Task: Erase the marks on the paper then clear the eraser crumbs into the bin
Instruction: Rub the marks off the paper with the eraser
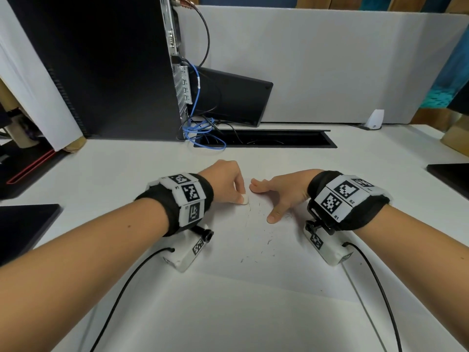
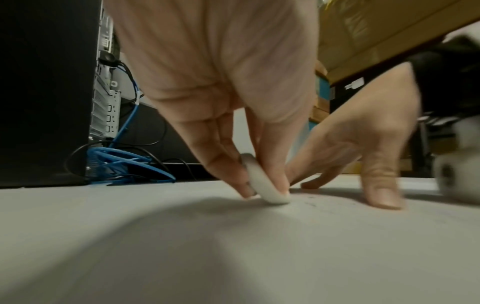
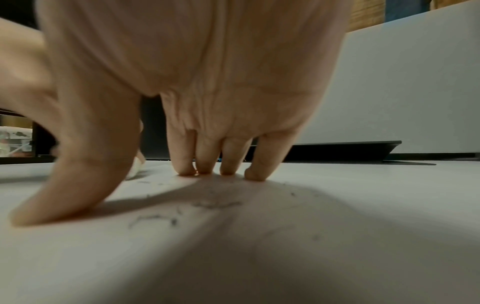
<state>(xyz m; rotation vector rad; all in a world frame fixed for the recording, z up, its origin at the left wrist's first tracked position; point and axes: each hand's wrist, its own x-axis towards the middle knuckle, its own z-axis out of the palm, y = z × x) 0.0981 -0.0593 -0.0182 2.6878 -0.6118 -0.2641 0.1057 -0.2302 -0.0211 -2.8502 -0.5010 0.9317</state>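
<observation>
Forearms reach in from the near edge of the desk, and between them lies the paper, flat on the desktop with its near edge toward the person. Right on it, toward its far end, sits the eraser, tipped on its lower edge so a narrow rim bites the sheet, presumably to scrub one small spot hard. Left hand pinches it between thumb and fingers, low down for control. Right hand is spread flat just beside it, fingertips and thumb pressing the sheet, which I'd judge is to stop it creasing or sliding under the rubbing. Dark crumbs litter the paper toward the person. No bin in view. Beyond, at the far left, stands a computer tower with blue cables.
</observation>
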